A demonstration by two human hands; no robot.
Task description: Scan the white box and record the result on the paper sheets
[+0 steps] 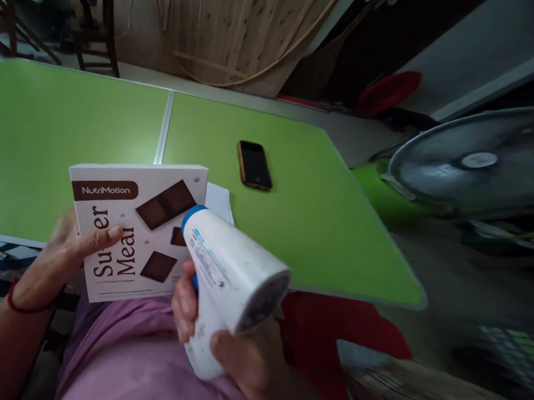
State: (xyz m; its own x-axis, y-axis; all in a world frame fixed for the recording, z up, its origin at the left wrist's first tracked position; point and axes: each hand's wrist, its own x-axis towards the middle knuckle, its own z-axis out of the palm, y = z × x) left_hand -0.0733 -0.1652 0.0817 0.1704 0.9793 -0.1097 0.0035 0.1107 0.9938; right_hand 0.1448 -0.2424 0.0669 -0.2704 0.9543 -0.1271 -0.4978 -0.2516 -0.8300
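Note:
My left hand [73,244] grips the left edge of a white NutriMotion box [150,230] printed with brown chocolate squares, thumb across its face. The box is held upright above my lap, at the near edge of the green table [314,220]. My right hand [234,346] is wrapped around the handle of a white hair dryer [228,269] with a blue nozzle ring. The nozzle points at the box's right side, almost touching it. A white paper sticks out behind the box.
A dark phone [254,164] lies face up on the green table beyond the box. A standing fan [476,162] is at the right, off the table edge. Wooden boards lean on the wall behind. Red fabric [332,338] lies below the table.

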